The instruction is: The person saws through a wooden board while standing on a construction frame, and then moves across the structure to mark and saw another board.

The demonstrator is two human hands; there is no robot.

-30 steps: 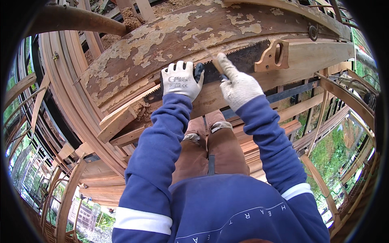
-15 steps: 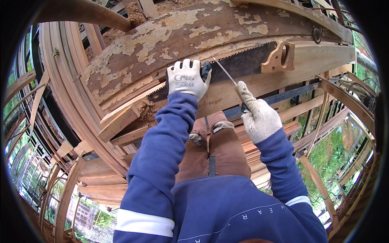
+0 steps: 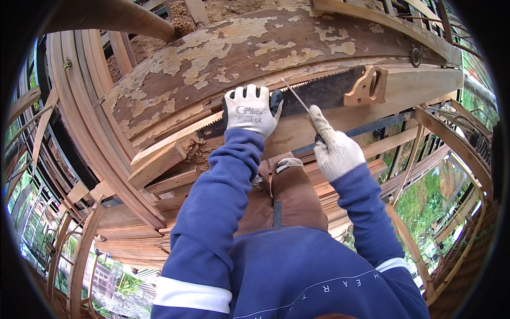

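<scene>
A handsaw (image 3: 326,91) with a dark blade and wooden handle stands on its back edge along a timber beam (image 3: 419,85), teeth upward, handle to the right. My left hand (image 3: 251,112), in a white and black glove, is wrapped over the blade left of its middle, thumb out to the right, hiding part of it. In my gloved right hand (image 3: 337,151) is a thin metal file (image 3: 296,94), forefinger stretched along it. The file slants up and left across the blade, its tip near the teeth just right of my left hand. Whether it touches them I cannot tell.
A log slab with flaking bark (image 3: 255,45) lies beyond the saw. Short wood blocks (image 3: 159,165) and sawdust (image 3: 197,151) are at the beam's left end. Long planks (image 3: 87,101) run down the left side. A round pole (image 3: 114,18) crosses at upper left.
The file has shifted slightly along with my right hand, staying near the same teeth. My left hand keeps its hold on the saw; the whole view has moved a little.
</scene>
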